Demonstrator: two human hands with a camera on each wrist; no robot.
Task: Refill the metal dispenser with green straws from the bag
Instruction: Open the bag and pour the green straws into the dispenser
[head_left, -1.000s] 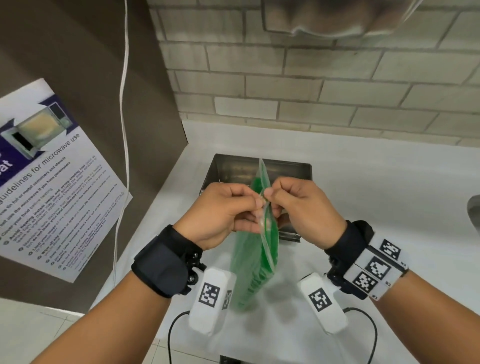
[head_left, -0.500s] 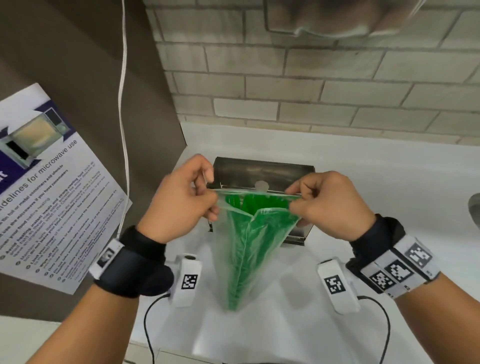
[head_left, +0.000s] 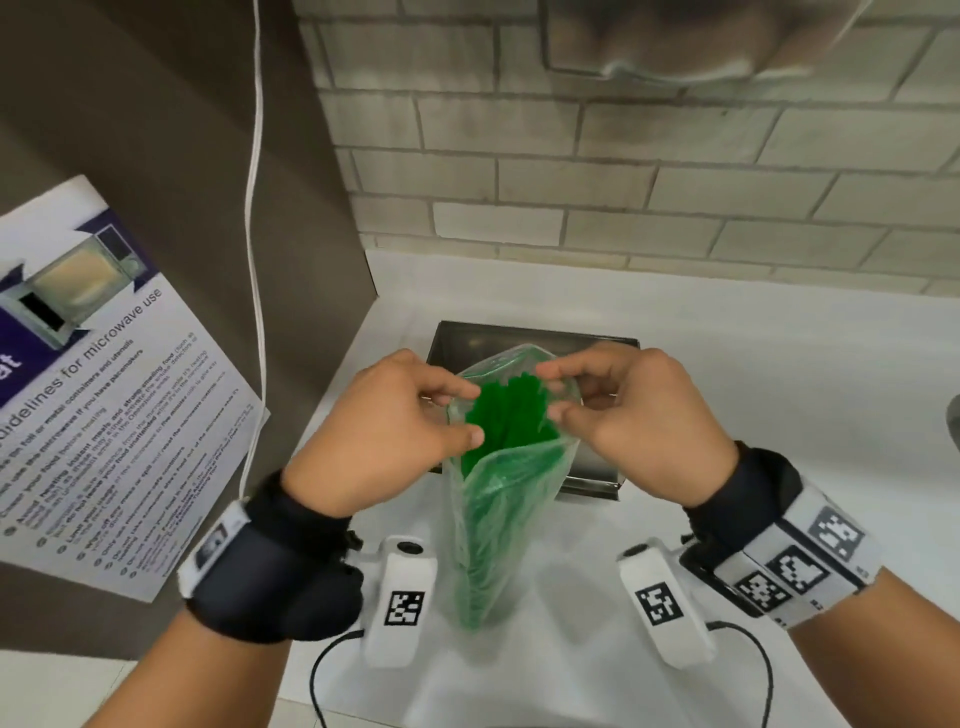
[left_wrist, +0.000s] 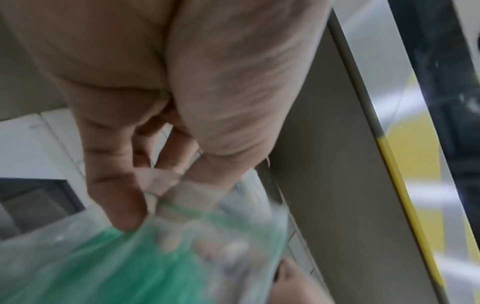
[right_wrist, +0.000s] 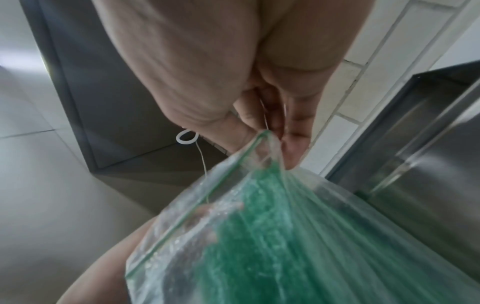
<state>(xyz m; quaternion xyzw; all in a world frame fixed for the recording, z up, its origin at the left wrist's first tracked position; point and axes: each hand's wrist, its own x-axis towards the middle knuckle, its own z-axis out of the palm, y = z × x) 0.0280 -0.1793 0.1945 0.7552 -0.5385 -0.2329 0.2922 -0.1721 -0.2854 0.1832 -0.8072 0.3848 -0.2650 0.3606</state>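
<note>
I have both hands at the mouth of the clear plastic bag (head_left: 498, 525), which stands upright on the white counter (head_left: 779, 374) just in front of the metal dispenser (head_left: 530, 340). My left hand (head_left: 382, 441) has its fingers curled, thumb and forefinger pinching the left edge of the bag's rim; the left wrist view shows the fingers (left_wrist: 116, 197) pressed onto the green-edged plastic (left_wrist: 182, 242). My right hand (head_left: 631, 421) pinches the right edge in the same way, fingertips (right_wrist: 293, 148) closed on the seam where the bag (right_wrist: 298, 236) gathers to a point. Between the two grips the mouth is spread wide, and the green straws (head_left: 506, 415) stand inside with their tops showing. On the brown wall to the left hangs a poster (head_left: 98, 384) with a microwave picture and a heading of which I can read "guidelines for microwave use"; the smaller lines are too fine to make out. A white cord (head_left: 255, 208) hangs beside it.
</note>
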